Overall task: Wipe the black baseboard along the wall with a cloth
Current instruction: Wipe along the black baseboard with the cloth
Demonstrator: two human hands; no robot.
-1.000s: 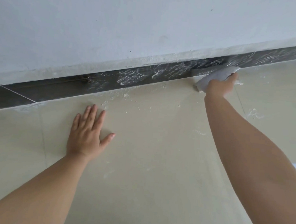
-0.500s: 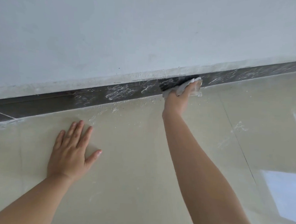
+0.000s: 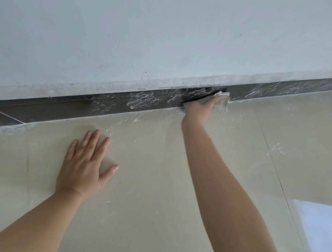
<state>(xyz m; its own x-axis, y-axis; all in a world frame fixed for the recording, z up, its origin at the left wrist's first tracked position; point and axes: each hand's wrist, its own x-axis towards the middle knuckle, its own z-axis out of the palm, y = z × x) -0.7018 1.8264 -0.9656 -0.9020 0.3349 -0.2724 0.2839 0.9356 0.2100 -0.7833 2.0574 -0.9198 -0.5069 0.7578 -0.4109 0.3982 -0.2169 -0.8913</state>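
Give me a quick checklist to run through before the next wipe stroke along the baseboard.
1. Cloth held by right hand: ok.
2. Cloth pressed against baseboard: ok.
3. Left hand flat on floor for support: ok.
4. Baseboard left of the cloth clean: not ok, white smears remain.
5. Baseboard right of the cloth clean: not ok, white streaks show.
6. Cloth face still clean enough: cannot tell, it is hidden against the baseboard.
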